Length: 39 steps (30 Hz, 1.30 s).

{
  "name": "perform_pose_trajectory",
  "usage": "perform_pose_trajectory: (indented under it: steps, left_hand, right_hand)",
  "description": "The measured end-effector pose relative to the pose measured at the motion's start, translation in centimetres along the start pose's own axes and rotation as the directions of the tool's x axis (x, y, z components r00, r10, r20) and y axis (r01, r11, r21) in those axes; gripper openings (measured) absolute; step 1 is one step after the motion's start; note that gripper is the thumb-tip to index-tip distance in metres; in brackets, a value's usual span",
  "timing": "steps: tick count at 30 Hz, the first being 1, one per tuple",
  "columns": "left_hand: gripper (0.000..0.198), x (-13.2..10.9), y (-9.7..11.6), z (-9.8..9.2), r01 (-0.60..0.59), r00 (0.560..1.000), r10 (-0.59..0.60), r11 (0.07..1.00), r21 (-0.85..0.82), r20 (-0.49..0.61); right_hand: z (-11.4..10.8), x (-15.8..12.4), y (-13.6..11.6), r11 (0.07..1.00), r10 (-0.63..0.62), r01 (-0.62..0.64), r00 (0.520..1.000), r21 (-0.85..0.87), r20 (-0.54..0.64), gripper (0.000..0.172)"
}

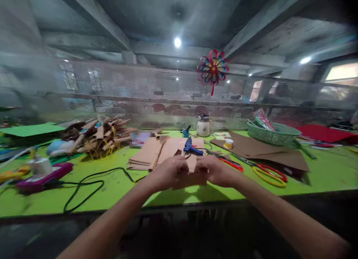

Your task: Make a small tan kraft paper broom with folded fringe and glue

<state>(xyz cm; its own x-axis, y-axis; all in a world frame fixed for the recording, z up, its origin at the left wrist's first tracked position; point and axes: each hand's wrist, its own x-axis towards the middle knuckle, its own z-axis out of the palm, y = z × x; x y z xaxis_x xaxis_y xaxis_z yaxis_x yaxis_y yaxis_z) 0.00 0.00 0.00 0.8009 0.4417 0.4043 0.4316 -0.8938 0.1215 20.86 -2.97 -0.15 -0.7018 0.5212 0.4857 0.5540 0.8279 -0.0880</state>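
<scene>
mid frame, the left hand [169, 172] and right hand [217, 171] both pinch a brown card piece [191, 180]. it looks light and bendy; hold its side edges.

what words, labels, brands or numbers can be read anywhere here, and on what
No text is readable in this view.
Cream-coloured jar with a dark lid: no label legible.
Blue hot glue gun: no brand legible.
Small pale printed card beside the jar: print too blurred to read.
Brown cardboard piece held by the left hand and right hand: plain.
</scene>
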Motion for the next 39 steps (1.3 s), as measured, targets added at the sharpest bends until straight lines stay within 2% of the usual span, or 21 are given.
perform_pose_trajectory:
  steps: [3,5,7,10,12,15,18,22,26,32,39]
  left_hand:
    - [0.016,-0.6,1.1,-0.9,-0.038,0.991,0.057,0.988,0.149,-0.124]
    - [0.019,-1.4,1.6,-0.7,-0.074,0.985,0.109,0.966,0.247,-0.131]
    - [0.019,-2.7,1.9,0.3,-0.117,0.985,0.151,0.94,0.32,-0.084]
    - [0.01,-4.7,1.8,2.2,-0.148,0.988,0.152,0.936,0.321,0.011]
    - [0.007,-5.9,1.5,3.2,-0.142,0.99,0.13,0.946,0.293,0.059]
    - [0.012,-6.8,1.0,3.9,-0.096,0.993,0.077,0.964,0.25,0.085]
    - [0.016,-6.9,1.1,3.8,-0.038,0.995,0.021,0.983,0.182,0.093]
    - [0.017,-6.9,1.5,3.7,0.018,0.998,-0.026,0.993,0.113,0.062]
    - [0.019,-7.1,1.6,3.9,0.097,0.995,-0.098,0.995,0.024,0.033]
    - [0.018,-7.1,1.2,3.5,0.202,0.978,-0.189,0.966,-0.16,0.093]
    - [0.013,-6.3,0.6,2.8,0.196,0.961,-0.166,0.973,-0.122,0.222]
  right_hand:
    - [-1.0,-0.1,-1.2,0.985,-0.041,0.023,0.994,-0.173,-0.102,0.017]
    - [-0.4,-0.5,-1.9,0.966,-0.068,0.037,0.991,-0.257,-0.112,0.02]
    - [1.2,-1.4,-2.5,0.952,-0.087,0.056,0.992,-0.302,-0.091,0.021]
    - [4.6,-2.8,-3.3,0.953,-0.1,0.07,0.991,-0.294,-0.089,0.022]
    - [6.4,-3.5,-3.6,0.969,-0.073,0.047,0.992,-0.244,-0.101,0.021]
    - [7.5,-3.9,-3.7,0.993,0.007,-0.019,0.995,-0.118,-0.1,0.022]
    - [7.5,-4.1,-3.4,0.996,0.083,-0.082,0.996,0.025,-0.042,0.024]
    - [6.8,-4.2,-3.3,0.981,0.136,-0.141,0.99,0.133,0.048,0.02]
    - [6.3,-4.2,-3.3,0.955,0.196,-0.206,0.978,0.212,0.066,0.019]
    - [6.0,-3.8,-2.5,0.902,0.266,-0.288,0.957,0.323,0.112,0.011]
    - [5.0,-3.1,-2.3,0.883,0.267,-0.339,0.932,0.324,0.245,0.009]
